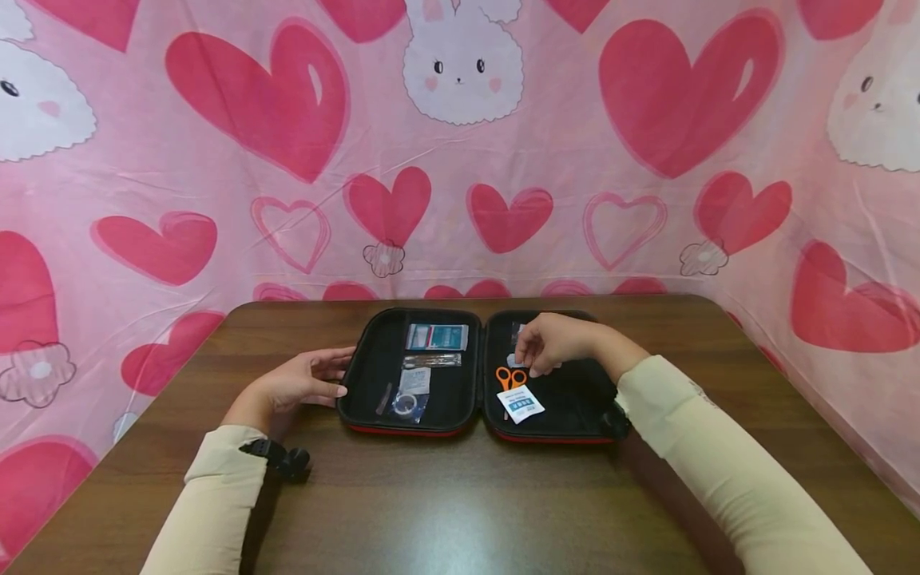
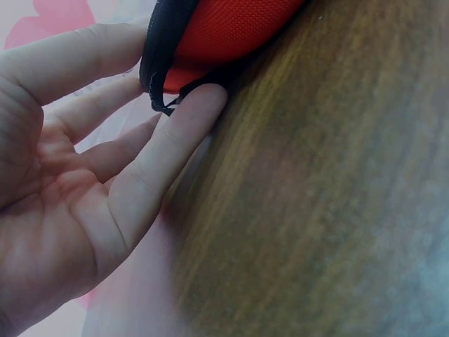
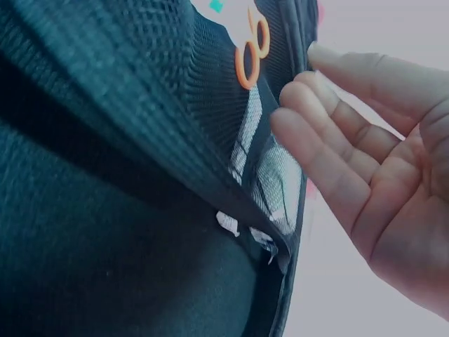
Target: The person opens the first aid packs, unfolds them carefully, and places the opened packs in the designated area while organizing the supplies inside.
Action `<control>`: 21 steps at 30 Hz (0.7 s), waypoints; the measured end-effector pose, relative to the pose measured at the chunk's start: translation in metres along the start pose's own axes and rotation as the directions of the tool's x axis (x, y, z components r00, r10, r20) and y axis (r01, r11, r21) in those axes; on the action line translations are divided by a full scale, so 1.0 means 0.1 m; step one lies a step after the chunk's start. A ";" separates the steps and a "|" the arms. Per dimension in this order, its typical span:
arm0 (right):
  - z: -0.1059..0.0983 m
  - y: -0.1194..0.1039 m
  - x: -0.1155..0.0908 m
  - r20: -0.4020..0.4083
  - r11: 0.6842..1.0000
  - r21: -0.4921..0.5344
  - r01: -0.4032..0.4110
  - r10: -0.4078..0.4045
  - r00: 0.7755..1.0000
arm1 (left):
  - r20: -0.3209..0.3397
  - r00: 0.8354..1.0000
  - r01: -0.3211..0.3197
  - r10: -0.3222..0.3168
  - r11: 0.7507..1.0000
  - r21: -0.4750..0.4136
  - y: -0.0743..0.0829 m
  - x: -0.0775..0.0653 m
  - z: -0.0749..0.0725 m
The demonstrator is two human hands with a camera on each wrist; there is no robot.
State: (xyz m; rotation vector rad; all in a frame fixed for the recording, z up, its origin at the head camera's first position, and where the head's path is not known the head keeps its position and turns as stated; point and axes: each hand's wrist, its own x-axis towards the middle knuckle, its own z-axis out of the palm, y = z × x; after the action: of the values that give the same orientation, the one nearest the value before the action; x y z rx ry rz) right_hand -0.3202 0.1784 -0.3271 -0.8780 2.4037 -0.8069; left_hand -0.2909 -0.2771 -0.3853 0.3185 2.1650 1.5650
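An unfolded black case with red outer sides (image 1: 377, 359) lies on the table. My left hand (image 1: 302, 382) touches its left edge; in the left wrist view, the thumb (image 2: 200, 109) meets the zippered rim near the red fabric (image 2: 235, 35). Above the case's right half hovers my right hand (image 1: 564, 339), fingers loosely bent, with nothing visible in them. Below it, orange-handled scissors (image 1: 501, 378) and a white printed packet (image 1: 521, 406) lie at the mesh pocket (image 3: 158, 84). The scissors' blades are hidden in the head view.
The left half holds blue-and-white packets (image 1: 437, 337), a clear sleeve of thin sticks (image 1: 431, 361), a pale packet (image 1: 415, 380) and a bagged white roll (image 1: 406, 406). Brown wooden table (image 1: 431, 495) surrounds the case. A pink heart-print cloth (image 1: 446, 160) hangs behind.
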 end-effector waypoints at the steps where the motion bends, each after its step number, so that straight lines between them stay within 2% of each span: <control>1: 0.01 -0.01 0.01 0.015 1.000 0.002 0.010 -0.010 1.000 | -0.003 1.000 0.002 -0.002 1.000 -0.001 0.00 0.00 0.00; 10: 0.06 -0.04 0.14 0.124 0.999 0.024 0.030 -0.032 0.992 | -0.004 1.000 -0.002 0.002 1.000 -0.002 0.01 -0.01 0.00; 15: 0.09 -0.05 0.23 0.215 0.999 0.028 0.040 -0.045 0.975 | 0.019 1.000 -0.014 0.014 1.000 -0.003 0.01 -0.02 0.00; 21: 0.14 -0.04 0.30 0.293 0.999 -0.024 0.048 -0.039 0.955 | 0.025 1.000 -0.019 0.019 1.000 -0.009 0.00 -0.01 -0.01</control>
State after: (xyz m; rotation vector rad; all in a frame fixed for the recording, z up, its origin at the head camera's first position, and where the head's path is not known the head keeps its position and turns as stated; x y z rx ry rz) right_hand -0.3313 0.1499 -0.3414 -0.9903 2.1486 -0.6083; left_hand -0.2900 -0.2782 -0.3849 0.3551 2.1418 1.5724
